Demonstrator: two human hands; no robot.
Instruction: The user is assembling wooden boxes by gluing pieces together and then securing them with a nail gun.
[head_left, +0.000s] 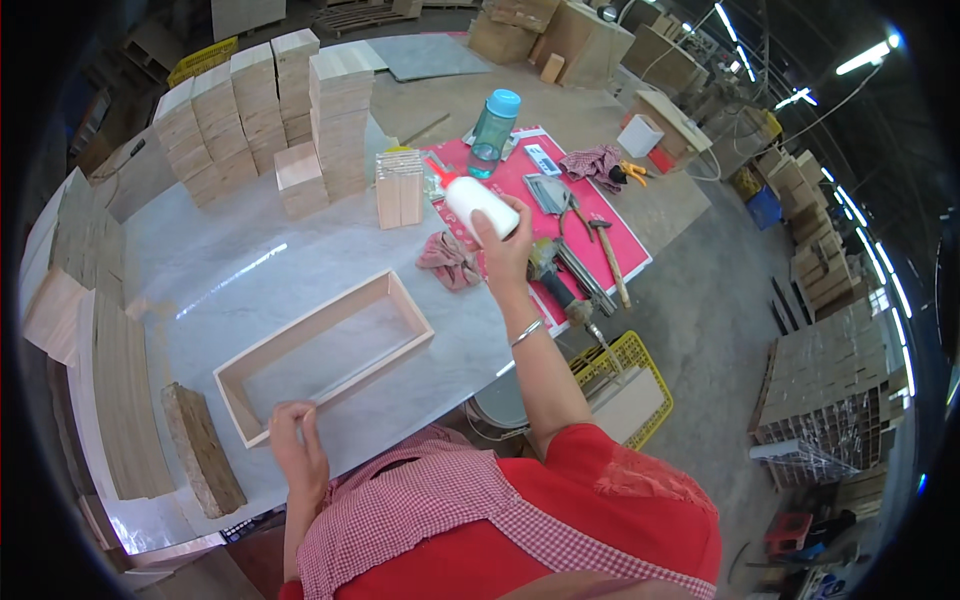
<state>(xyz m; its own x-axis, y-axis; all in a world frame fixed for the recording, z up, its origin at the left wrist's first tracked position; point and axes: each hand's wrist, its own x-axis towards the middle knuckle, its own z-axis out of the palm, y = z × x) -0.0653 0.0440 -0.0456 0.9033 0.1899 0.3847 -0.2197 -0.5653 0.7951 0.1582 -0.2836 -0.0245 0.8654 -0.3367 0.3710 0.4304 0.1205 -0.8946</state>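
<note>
My right hand (503, 240) is closed around a white squeeze bottle (478, 208) with a red nozzle, a glue bottle by its look. It is raised over the pink mat, tilted with the nozzle up and to the left. A long rectangular wooden frame (330, 393) lies flat on the grey tabletop, the table showing inside it. At the frame's near left corner is my left hand (298, 450), its fingers curled together. They overlap the frame's near side, but whatever is between the fingertips is hidden.
Stacked wooden blocks (340, 120) and strips (400, 190) stand at the back, with tall board stacks (125, 400) at left. A crumpled pink cloth (450, 262) lies beyond the frame. The pink mat (525, 187) bears a blue bottle (494, 135), nail gun (560, 280) and hammer (610, 262).
</note>
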